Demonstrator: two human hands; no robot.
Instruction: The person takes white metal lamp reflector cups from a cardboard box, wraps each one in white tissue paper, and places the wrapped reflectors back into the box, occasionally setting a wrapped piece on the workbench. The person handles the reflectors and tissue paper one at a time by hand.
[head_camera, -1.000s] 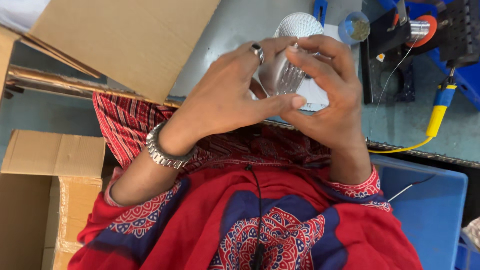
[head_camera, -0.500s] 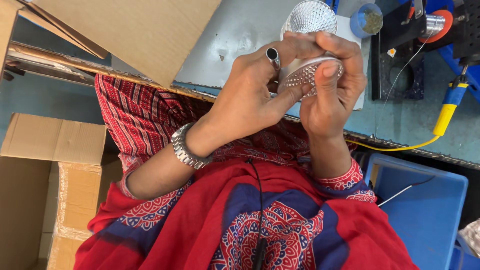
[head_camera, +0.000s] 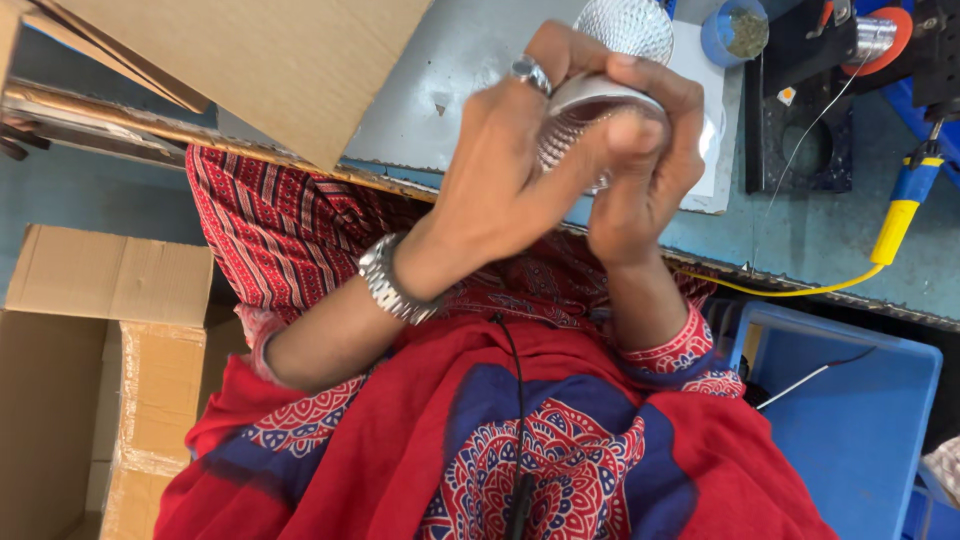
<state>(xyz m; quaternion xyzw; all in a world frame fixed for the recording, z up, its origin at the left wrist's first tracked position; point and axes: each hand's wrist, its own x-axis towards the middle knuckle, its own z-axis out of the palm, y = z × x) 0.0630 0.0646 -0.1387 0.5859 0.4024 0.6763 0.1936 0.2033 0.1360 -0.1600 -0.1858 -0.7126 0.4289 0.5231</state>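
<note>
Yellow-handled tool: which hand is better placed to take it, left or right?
Probably the right hand. The tool lies on that hand's side, beyond it. The left hand is farther off and wraps most of the mesh part, so it could perhaps hold that alone.

Hands at the surface edge, part clasped between them

Left hand (head_camera: 500, 190) and right hand (head_camera: 640, 170) pressed together above the surface (head_camera: 440, 80) edge, perforated metal housing (head_camera: 575, 125) enclosed between them. Just behind the hands, on the surface, a domed mesh cap (head_camera: 625, 25); right of that, a small round tub (head_camera: 735, 30), then a fixture with a wire spool (head_camera: 870, 40). Farther right, a soldering iron (head_camera: 905, 205) lying on the surface. Below the surface edge at right, a plastic bin (head_camera: 850, 420); at far left, an open cardboard box (head_camera: 90, 380).
</note>
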